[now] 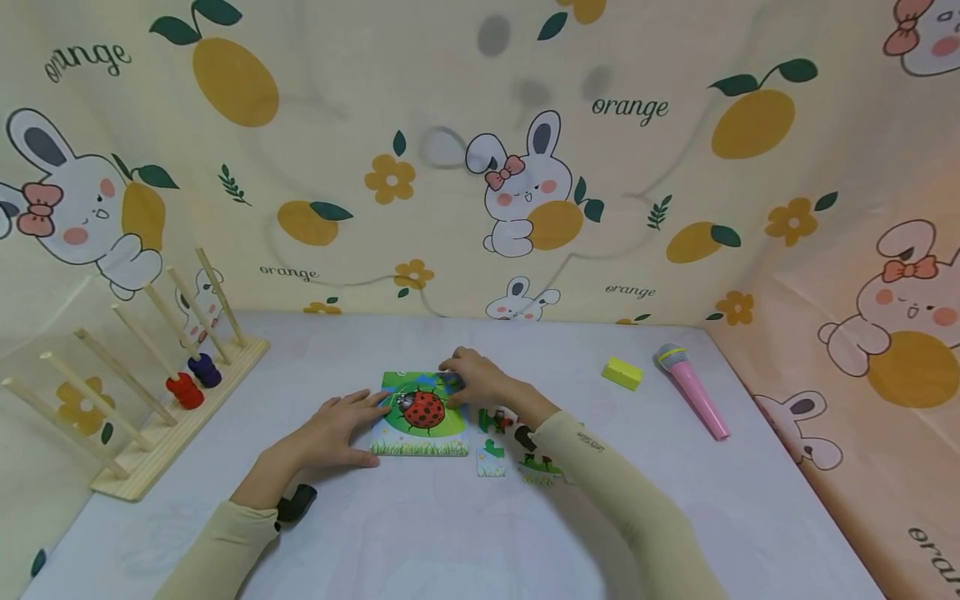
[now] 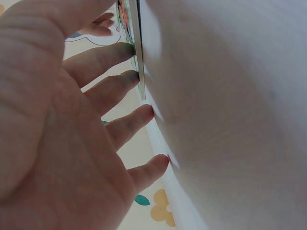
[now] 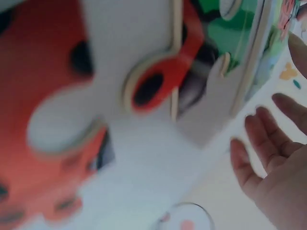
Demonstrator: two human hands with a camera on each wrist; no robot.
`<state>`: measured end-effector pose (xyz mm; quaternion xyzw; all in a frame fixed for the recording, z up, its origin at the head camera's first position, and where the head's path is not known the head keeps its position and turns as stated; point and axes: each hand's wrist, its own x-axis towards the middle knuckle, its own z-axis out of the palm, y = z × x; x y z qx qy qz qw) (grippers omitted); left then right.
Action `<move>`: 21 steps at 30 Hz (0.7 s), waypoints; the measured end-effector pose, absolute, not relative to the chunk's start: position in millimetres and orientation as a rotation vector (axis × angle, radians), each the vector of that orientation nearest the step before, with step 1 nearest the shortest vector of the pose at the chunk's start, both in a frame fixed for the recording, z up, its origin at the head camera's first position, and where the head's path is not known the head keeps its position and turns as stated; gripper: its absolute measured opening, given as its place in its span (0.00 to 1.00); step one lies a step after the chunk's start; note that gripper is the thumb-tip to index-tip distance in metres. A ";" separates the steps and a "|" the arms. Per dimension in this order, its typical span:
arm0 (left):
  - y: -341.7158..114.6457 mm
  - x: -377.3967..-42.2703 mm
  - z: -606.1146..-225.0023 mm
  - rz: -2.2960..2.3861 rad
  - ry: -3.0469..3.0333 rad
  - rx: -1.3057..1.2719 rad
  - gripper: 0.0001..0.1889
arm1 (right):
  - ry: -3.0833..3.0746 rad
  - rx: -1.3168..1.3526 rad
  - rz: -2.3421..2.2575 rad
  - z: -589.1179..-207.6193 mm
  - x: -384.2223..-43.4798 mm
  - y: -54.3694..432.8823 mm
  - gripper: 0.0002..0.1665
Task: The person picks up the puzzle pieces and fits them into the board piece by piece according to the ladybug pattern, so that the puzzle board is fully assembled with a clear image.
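A square ladybug puzzle board (image 1: 397, 439) lies flat on the white table in the head view. My left hand (image 1: 330, 433) is at its left side, fingers spread. In the left wrist view, two fingertips touch the board's thin edge (image 2: 137, 52), while the lower fingers meet the tabletop. At the board's upper right corner is my right hand (image 1: 483, 385), its thumb and fingers apart over the dark picture there. Loose puzzle pieces (image 1: 491, 460) lie right of the board, partly hidden by the right forearm. Red spotted pieces (image 3: 38, 57) loom blurred in the right wrist view.
On the left stands a wooden peg rack (image 1: 135, 479) with red beads (image 1: 184, 391) and dark blue beads (image 1: 204, 371). A yellow block (image 1: 622, 374) and a pink toy microphone (image 1: 696, 392) lie at the back right. Patterned cloth hangs behind the table.
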<state>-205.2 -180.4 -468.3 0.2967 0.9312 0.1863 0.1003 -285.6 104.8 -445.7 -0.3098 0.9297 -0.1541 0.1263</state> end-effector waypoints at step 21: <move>-182.1 -204.4 -470.0 0.577 2.760 0.919 0.44 | 2.568 -1.079 -0.151 -448.3 -246.8 143.3 0.43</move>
